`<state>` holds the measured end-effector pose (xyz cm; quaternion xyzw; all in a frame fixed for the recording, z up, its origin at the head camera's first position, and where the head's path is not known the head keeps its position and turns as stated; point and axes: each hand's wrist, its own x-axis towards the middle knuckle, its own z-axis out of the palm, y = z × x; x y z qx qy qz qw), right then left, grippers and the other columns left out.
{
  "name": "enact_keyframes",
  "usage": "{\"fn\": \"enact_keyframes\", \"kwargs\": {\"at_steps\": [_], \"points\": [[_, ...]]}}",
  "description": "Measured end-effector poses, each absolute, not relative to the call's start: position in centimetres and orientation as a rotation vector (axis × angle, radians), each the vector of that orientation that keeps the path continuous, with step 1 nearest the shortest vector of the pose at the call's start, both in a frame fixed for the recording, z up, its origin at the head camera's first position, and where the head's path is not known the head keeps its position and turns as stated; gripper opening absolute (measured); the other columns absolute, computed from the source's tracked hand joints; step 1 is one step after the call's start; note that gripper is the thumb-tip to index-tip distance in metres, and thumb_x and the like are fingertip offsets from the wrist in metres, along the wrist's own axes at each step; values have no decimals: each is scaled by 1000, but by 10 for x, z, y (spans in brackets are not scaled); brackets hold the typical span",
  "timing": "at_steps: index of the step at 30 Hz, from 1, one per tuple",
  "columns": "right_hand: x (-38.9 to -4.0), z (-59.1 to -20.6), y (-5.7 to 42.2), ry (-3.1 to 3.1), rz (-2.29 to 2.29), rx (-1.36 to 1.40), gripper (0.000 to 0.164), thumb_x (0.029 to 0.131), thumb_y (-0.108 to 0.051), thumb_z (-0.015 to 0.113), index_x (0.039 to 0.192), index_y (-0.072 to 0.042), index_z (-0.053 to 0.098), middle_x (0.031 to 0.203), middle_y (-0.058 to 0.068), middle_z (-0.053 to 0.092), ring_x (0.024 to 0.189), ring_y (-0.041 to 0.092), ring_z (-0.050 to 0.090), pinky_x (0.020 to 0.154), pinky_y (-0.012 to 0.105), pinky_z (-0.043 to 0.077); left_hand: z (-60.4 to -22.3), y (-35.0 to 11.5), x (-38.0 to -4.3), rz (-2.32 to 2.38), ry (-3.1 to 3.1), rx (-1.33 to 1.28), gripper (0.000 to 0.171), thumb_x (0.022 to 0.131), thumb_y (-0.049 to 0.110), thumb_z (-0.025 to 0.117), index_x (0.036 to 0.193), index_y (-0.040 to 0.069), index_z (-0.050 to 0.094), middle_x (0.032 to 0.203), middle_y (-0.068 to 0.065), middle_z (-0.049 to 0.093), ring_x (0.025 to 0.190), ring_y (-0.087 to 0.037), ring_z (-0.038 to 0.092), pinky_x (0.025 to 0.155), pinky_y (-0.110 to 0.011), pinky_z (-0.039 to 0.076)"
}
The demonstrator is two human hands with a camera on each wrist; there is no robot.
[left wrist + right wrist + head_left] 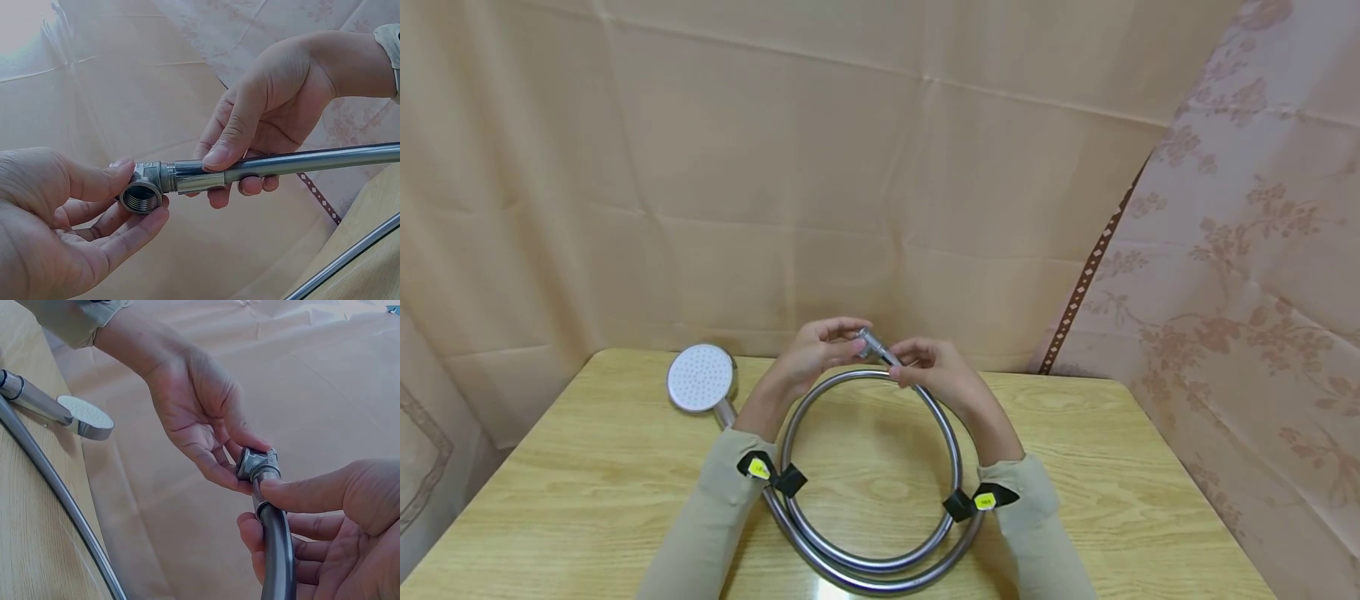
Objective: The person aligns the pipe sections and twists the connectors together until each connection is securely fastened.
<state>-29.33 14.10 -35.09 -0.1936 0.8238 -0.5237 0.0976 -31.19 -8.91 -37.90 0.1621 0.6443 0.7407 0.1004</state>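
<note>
I had the small metal fitting [150, 170] pinched in my left hand [820, 354], thumb on top and fingertips beneath, closed only as far as its width. My right hand [943, 375] gripped the end of the hose [312, 162], thumb on the shiny collar [200, 181], fingers curled loosely below. Taking the hose's loop as a clock lying on the table [1075, 467], the fitting sat at 12, raised in the air, and the shower head [700, 378] lay at 10.

The step in hand, as I judged it, was working the threaded joint between fitting and collar; some thread showed there, but I couldn't tell whether it was being tightened or loosened. The next move seemed to call for one hand steady and the other twisting, both parts in line so the thread wouldn't cross.

My forearms came in from 8 and 4, with wrists bent inward and hands meeting near 12; in the left wrist view the hose ran off toward 3, the fitting's open mouth facing the camera
</note>
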Motion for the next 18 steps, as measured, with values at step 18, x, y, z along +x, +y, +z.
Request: {"fn": "enact_keyframes", "kwargs": {"at_steps": [18], "points": [[-293,-350,142,2465,-1499,-569,27,98,-11,67,121,3,70,85,5,71,81,17,67,83,30,49,-379,-89,-312,2183,1905,489,40,101,-1,58,139,-11,51,107,0,64,97,-12,68,110,-51,48]]}}
